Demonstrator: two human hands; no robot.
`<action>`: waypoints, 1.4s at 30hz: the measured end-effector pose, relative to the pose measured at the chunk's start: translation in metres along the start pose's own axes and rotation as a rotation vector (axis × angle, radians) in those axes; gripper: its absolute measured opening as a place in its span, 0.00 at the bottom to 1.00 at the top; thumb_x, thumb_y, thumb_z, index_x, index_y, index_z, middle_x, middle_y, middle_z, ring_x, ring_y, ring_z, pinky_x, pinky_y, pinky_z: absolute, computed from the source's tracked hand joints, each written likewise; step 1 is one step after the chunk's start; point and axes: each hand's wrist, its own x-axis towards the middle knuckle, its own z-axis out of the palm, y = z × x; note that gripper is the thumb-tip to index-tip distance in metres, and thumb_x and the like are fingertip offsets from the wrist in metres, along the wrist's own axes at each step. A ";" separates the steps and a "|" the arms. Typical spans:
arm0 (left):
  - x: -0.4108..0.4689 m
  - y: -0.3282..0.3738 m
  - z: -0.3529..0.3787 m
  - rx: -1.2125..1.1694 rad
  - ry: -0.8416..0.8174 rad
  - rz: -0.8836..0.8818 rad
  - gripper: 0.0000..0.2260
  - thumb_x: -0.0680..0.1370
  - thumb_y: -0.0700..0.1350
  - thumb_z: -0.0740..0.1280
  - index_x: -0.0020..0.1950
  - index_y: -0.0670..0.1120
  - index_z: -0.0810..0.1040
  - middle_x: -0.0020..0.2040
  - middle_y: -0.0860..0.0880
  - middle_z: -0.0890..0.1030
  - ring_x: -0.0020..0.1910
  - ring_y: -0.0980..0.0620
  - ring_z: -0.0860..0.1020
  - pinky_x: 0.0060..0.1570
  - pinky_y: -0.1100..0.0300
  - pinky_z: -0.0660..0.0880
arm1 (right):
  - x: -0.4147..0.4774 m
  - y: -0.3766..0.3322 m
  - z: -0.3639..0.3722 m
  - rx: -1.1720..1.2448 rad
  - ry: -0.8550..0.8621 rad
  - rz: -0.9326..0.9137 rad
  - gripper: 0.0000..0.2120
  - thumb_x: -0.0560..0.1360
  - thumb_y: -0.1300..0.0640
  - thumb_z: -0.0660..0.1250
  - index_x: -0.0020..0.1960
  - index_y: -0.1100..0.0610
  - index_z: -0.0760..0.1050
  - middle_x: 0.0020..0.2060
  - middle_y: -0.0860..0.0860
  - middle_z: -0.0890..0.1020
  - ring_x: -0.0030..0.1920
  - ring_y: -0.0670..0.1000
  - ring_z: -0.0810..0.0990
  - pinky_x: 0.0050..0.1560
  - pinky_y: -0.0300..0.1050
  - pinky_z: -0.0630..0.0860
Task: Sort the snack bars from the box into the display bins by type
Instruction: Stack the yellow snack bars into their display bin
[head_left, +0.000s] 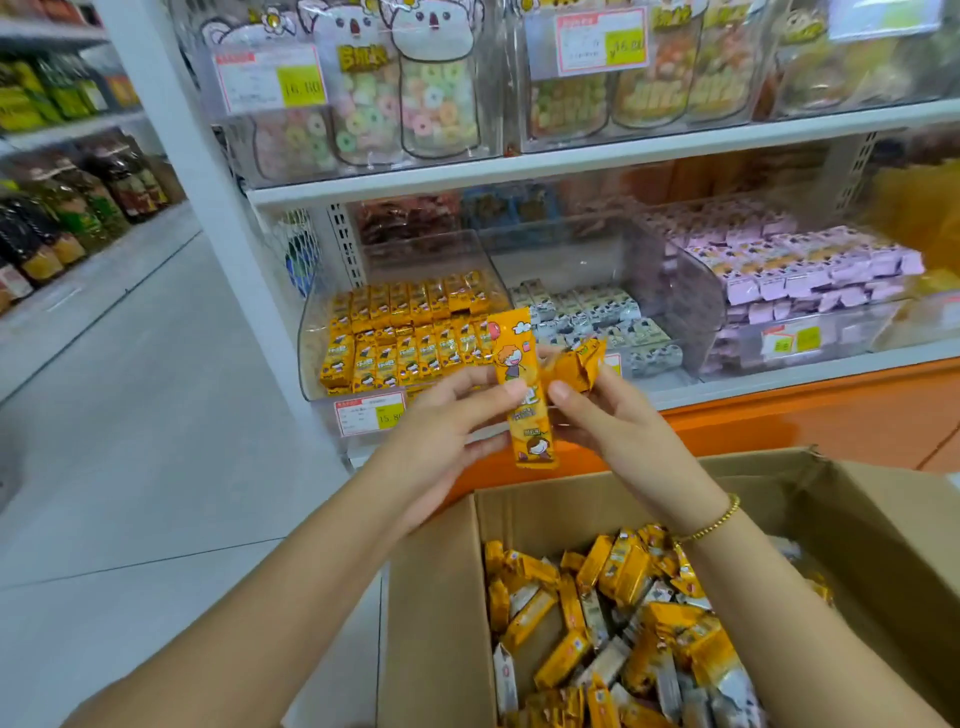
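pinching one orange snack bar (511, 358) between left hand (441, 421) and right hand (618, 421), mid-wrapper. looks light, crinkly, kinda slippery, so hold the middle imo.

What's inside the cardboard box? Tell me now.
A loose heap of yellow snack bars mixed with white ones lies in the cardboard box. The right arm covers part of the heap, and the lower layers and box bottom are hidden.

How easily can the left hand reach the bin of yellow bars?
Probably easily: the left hand hovers just in front of the yellow bin, whose top is open, with nothing between them, though it pinches a yellow bar.
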 end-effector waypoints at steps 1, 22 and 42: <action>0.002 0.003 -0.002 -0.082 0.011 0.000 0.13 0.69 0.45 0.69 0.52 0.43 0.78 0.51 0.44 0.83 0.48 0.50 0.82 0.46 0.57 0.81 | 0.004 -0.002 -0.001 -0.037 0.031 -0.048 0.13 0.77 0.55 0.63 0.61 0.50 0.74 0.57 0.54 0.80 0.56 0.53 0.81 0.54 0.44 0.79; 0.030 -0.006 -0.049 -0.494 0.022 -0.158 0.19 0.68 0.42 0.68 0.60 0.43 0.77 0.53 0.42 0.83 0.47 0.48 0.84 0.46 0.54 0.81 | 0.021 0.018 0.029 -0.145 0.039 -0.181 0.20 0.74 0.56 0.66 0.66 0.49 0.72 0.63 0.41 0.78 0.63 0.43 0.76 0.58 0.37 0.75; 0.038 -0.008 -0.104 1.461 0.352 0.090 0.27 0.77 0.49 0.66 0.74 0.48 0.62 0.67 0.49 0.69 0.63 0.50 0.72 0.56 0.58 0.72 | 0.184 0.012 0.100 -1.151 -0.052 0.212 0.21 0.69 0.41 0.71 0.45 0.59 0.74 0.40 0.53 0.80 0.43 0.54 0.79 0.41 0.46 0.76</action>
